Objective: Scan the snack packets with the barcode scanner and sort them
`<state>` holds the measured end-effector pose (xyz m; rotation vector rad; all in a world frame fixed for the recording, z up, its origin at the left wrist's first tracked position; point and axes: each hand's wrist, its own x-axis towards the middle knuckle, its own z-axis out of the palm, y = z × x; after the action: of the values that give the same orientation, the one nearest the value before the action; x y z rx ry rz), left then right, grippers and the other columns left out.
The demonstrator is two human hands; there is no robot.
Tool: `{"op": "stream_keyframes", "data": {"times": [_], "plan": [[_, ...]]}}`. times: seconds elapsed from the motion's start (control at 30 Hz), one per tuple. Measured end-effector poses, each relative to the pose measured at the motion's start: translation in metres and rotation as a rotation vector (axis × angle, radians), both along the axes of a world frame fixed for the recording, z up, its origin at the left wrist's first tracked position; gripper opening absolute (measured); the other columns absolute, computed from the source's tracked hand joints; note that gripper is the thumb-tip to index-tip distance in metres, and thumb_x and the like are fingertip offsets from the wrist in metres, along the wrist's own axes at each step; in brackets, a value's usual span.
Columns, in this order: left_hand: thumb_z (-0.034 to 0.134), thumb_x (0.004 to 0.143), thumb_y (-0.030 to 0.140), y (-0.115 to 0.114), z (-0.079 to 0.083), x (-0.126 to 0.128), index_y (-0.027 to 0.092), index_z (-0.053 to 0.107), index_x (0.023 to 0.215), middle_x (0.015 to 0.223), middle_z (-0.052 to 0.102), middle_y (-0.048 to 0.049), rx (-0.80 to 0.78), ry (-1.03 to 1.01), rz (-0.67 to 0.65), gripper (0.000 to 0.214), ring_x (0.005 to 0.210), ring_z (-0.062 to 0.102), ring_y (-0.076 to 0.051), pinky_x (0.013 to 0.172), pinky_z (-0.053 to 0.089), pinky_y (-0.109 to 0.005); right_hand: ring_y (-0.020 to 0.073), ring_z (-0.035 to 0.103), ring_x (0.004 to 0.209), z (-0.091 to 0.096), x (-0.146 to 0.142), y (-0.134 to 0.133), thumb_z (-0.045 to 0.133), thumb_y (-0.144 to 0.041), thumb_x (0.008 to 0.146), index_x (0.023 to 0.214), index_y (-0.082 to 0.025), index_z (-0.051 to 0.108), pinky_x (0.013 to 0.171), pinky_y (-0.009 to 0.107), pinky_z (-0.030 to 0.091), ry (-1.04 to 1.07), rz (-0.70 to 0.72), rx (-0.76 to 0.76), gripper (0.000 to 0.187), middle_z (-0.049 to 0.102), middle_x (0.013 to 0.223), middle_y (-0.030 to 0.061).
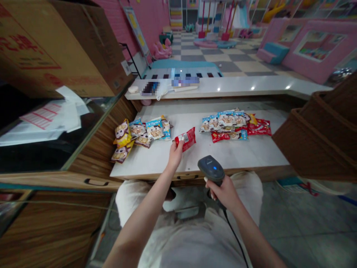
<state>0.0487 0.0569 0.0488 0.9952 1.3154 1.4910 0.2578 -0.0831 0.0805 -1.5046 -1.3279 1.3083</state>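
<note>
My left hand (pixel 176 152) is closed on the edge of a red snack packet (pixel 189 139), held over the white desk (pixel 156 160) with its printed back towards me. In my right hand (pixel 225 189) is a dark barcode scanner (pixel 211 168) with a blue light on top; its cable hangs down past my wrist. Left of the red packet lies a group of yellow snack packets (pixel 122 133) and blue-and-white snack packets (pixel 155 128). To the right, more blue-and-white packets (pixel 226 118) are piled together with red packets (pixel 260 127).
A large cardboard box (pixel 92 44) and loose papers (pixel 64 115) stand on the dark counter at left. A phone, pixelated, lies on the raised white ledge (pixel 223 86) behind the desk. At right a brown woven basket (pixel 315 137) juts over the desk's end. Drawer handles (pixel 96 182) face me.
</note>
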Motion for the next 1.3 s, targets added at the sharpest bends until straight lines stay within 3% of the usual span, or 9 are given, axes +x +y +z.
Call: {"op": "stream_keyframes", "data": {"times": [0.1, 0.2, 0.3, 0.4, 0.73, 0.87, 1.03, 1.17, 1.3], "plan": [[0.066, 0.097, 0.059, 0.028, 0.004, 0.025, 0.019, 0.067, 0.136, 0.136, 0.074, -0.0144, 0.149, 0.189, -0.023, 0.056, 0.133, 0.066, -0.033, 0.123, 0.044, -0.047, 0.0157, 0.054, 0.033, -0.001, 0.009, 0.001, 0.072, -0.048, 0.080, 0.063, -0.023, 0.065, 0.042, 0.026, 0.044, -0.005, -0.034, -0.007, 0.031, 0.056, 0.038, -0.0015], [0.056, 0.103, 0.053, 0.049, -0.004, 0.056, 0.017, 0.054, 0.153, 0.160, 0.056, -0.0202, 0.248, 0.392, -0.173, 0.062, 0.154, 0.049, -0.032, 0.133, 0.030, -0.049, 0.0158, 0.053, 0.033, 0.000, 0.016, 0.003, 0.072, -0.047, 0.077, 0.061, -0.022, 0.066, 0.041, 0.026, 0.043, 0.002, -0.069, -0.022, 0.030, 0.056, 0.038, -0.0011], [0.066, 0.097, 0.055, 0.060, -0.022, 0.086, 0.014, 0.036, 0.167, 0.179, 0.025, -0.0250, 0.244, 0.582, -0.351, 0.086, 0.169, 0.021, -0.036, 0.137, 0.018, -0.054, 0.0153, 0.053, 0.033, 0.000, 0.022, 0.004, 0.071, -0.046, 0.076, 0.063, -0.022, 0.065, 0.041, 0.025, 0.043, 0.009, -0.094, -0.018, 0.028, 0.057, 0.038, -0.0009], [0.078, 0.087, 0.056, 0.070, -0.036, 0.112, 0.014, 0.024, 0.172, 0.183, 0.004, -0.0256, 0.216, 0.695, -0.401, 0.109, 0.171, 0.002, -0.042, 0.137, 0.013, -0.058, 0.0156, 0.053, 0.033, -0.003, 0.028, 0.006, 0.071, -0.047, 0.076, 0.063, -0.021, 0.066, 0.041, 0.025, 0.043, 0.013, -0.105, -0.025, 0.029, 0.057, 0.039, -0.0006], [0.076, 0.088, 0.056, 0.105, -0.040, 0.159, 0.015, 0.022, 0.173, 0.184, -0.002, -0.0234, 0.207, 0.690, -0.345, 0.108, 0.171, -0.005, -0.041, 0.137, 0.006, -0.061, 0.0170, 0.056, 0.034, -0.007, 0.034, 0.010, 0.075, -0.048, 0.077, 0.063, -0.021, 0.068, 0.041, 0.026, 0.046, 0.013, -0.128, -0.019, 0.031, 0.058, 0.039, 0.0001], [0.077, 0.087, 0.058, 0.108, -0.036, 0.155, 0.011, 0.024, 0.172, 0.183, 0.004, -0.0260, 0.181, 0.666, -0.393, 0.110, 0.171, 0.001, -0.042, 0.138, 0.007, -0.058, 0.0174, 0.057, 0.034, -0.009, 0.032, 0.009, 0.076, -0.047, 0.078, 0.064, -0.020, 0.069, 0.041, 0.026, 0.047, 0.006, -0.082, -0.033, 0.031, 0.059, 0.039, 0.0007], [0.073, 0.090, 0.063, 0.097, -0.026, 0.127, 0.019, 0.036, 0.169, 0.182, 0.019, -0.0216, 0.190, 0.667, -0.417, 0.098, 0.171, 0.007, -0.042, 0.137, 0.009, -0.062, 0.0169, 0.055, 0.033, -0.006, 0.024, 0.005, 0.076, -0.051, 0.077, 0.064, -0.022, 0.067, 0.039, 0.026, 0.045, 0.021, -0.121, -0.014, 0.033, 0.058, 0.039, -0.0002], [0.063, 0.098, 0.058, 0.076, -0.018, 0.084, 0.013, 0.041, 0.166, 0.177, 0.031, -0.0237, 0.311, 0.705, -0.384, 0.084, 0.168, 0.024, -0.035, 0.138, 0.018, -0.052, 0.0165, 0.053, 0.032, -0.003, 0.019, 0.004, 0.076, -0.051, 0.076, 0.064, -0.022, 0.066, 0.040, 0.026, 0.044, 0.019, -0.089, -0.016, 0.033, 0.057, 0.038, -0.0004], [0.064, 0.097, 0.042, 0.054, -0.012, 0.016, 0.013, 0.048, 0.160, 0.173, 0.038, -0.0238, 0.344, 0.817, -0.181, 0.072, 0.165, 0.031, -0.035, 0.137, 0.021, -0.054, 0.0170, 0.056, 0.035, -0.007, 0.018, 0.004, 0.075, -0.049, 0.079, 0.067, -0.021, 0.069, 0.042, 0.027, 0.046, 0.013, -0.027, -0.028, 0.032, 0.060, 0.041, 0.0004]]}}
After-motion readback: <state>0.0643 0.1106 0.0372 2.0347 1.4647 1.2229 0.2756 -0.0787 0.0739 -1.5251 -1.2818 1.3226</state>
